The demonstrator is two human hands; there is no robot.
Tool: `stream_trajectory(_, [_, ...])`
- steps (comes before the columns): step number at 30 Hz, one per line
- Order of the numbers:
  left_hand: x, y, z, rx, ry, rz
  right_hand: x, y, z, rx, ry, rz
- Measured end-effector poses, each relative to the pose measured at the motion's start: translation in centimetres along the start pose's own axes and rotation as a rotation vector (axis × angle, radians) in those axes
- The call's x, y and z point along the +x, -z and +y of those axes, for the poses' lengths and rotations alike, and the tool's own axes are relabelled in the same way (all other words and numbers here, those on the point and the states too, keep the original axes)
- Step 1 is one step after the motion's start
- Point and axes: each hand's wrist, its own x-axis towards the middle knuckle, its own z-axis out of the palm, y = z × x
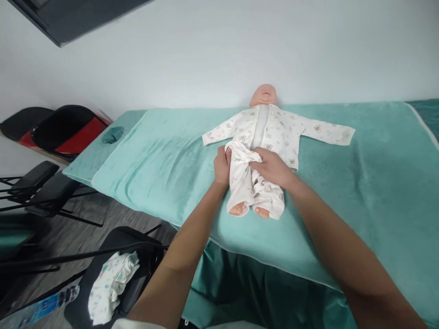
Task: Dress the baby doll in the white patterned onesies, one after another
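Note:
A baby doll (263, 95) lies on its back on a teal towel (360, 183), head toward the wall. It wears a white patterned top (281, 132) with both sleeves spread out, open down the front. White patterned trousers (252, 192) cover its legs, and the bare feet show at the cuffs. My left hand (222, 165) is closed on the left side of the trousers' waistband at the doll's hip. On the bunched waistband at the doll's belly, my right hand (272, 167) is closed too.
The towel covers a teal massage table (113, 135) with a face hole at its left end. A black chair (137, 256) at lower left holds crumpled white patterned cloth (111, 285). A plastic bottle (37, 310) lies nearby. Black and red folding chairs (65, 130) stand by the wall.

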Motion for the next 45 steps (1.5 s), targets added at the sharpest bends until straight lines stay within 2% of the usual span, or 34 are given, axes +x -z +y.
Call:
stream_trajectory(4, [0.2,-0.2,-0.2,0.01,-0.006,0.004,0.1,-0.1,0.0,0.025,-0.043,0.048])
stream_trajectory(10, [-0.1,0.0,0.0,-0.035,0.016,0.019,0.0,0.1,0.2,0.073,-0.071,0.0])
stream_trajectory(14, [-1.1,0.6,0.3,-0.171,0.032,0.033,-0.3,0.5,0.2,0.152,0.01,-0.137])
stream_trajectory(18, [-4.3,2.5,0.3,-0.256,0.202,0.092,-0.8,1.1,-0.4,0.1,0.042,-0.31])
stream_trajectory(20, [-6.5,3.8,0.3,-0.173,0.199,0.04,-1.0,1.3,-0.8,0.002,0.029,-0.344])
stream_trajectory(22, [-8.5,4.8,0.3,-0.064,0.124,-0.104,-1.2,1.2,-1.0,-0.073,0.037,-0.34])
stream_trajectory(24, [-9.9,5.4,0.4,0.022,0.042,-0.197,-1.3,1.1,-1.1,-0.105,0.053,-0.32])
stream_trajectory(26, [-10.6,5.5,0.5,0.067,0.003,-0.226,-1.4,0.8,-1.2,-0.111,0.065,-0.297])
stream_trajectory(30, [-10.5,5.1,0.5,0.053,0.029,-0.254,-1.5,0.5,-1.2,-0.121,0.075,-0.234])
stream_trajectory(36, [-8.4,4.1,0.4,0.092,0.036,-0.117,-1.4,0.5,-0.8,-0.039,0.081,-0.21])
stream_trajectory(41, [-7.8,4.0,0.3,-0.02,0.098,-0.092,-1.1,0.6,-0.5,0.055,0.097,-0.238])
stream_trajectory(45, [-6.6,3.7,-0.1,-0.275,0.167,0.103,-1.2,1.4,-0.5,0.171,0.151,-0.291])
